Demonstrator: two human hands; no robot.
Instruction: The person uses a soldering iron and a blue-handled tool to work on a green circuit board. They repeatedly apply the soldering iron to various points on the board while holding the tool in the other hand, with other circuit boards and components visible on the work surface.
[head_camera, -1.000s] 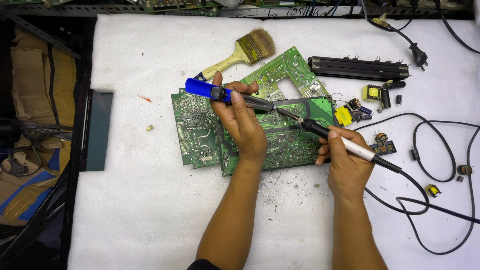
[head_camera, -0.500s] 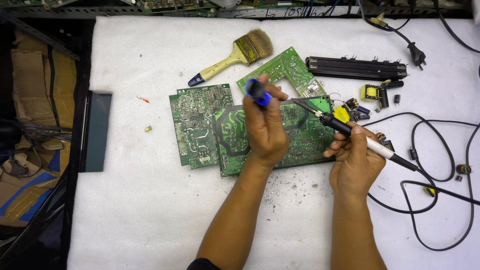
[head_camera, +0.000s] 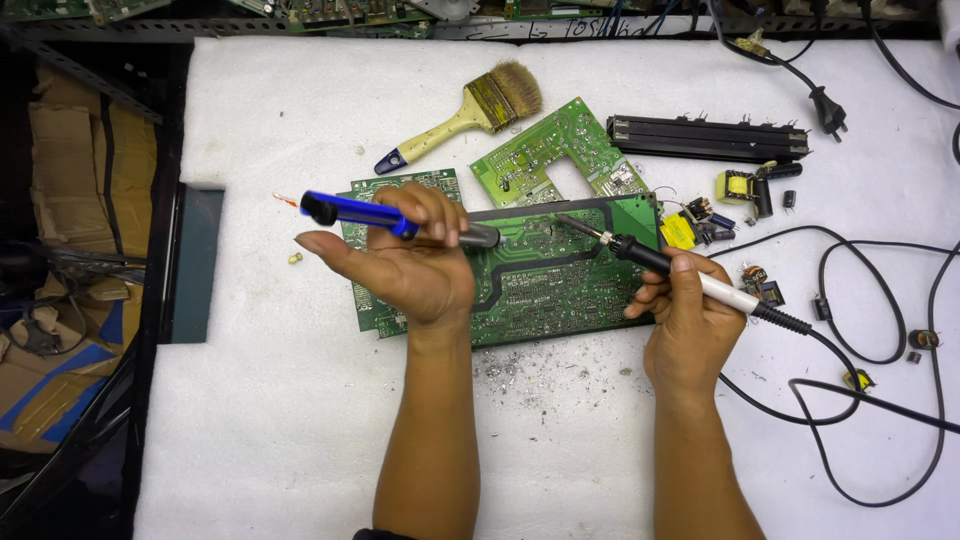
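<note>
Your left hand (head_camera: 415, 265) is closed around a blue suction pump (head_camera: 395, 218), held level above the left end of the big green circuit board (head_camera: 560, 280); your right hand (head_camera: 690, 325) grips a soldering iron (head_camera: 680, 272) like a pen, its tip touching the board near the upper edge; the board lies flat on the white table (head_camera: 260, 420), overlapping two smaller boards; a paintbrush (head_camera: 470, 115) lies further back; grey solder crumbs (head_camera: 520, 375) sit between your forearms.

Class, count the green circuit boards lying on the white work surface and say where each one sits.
3: a large board under both hands, a smaller board partly beneath its left side, and a notched board beside the brush. More may lie hidden underneath.
</note>
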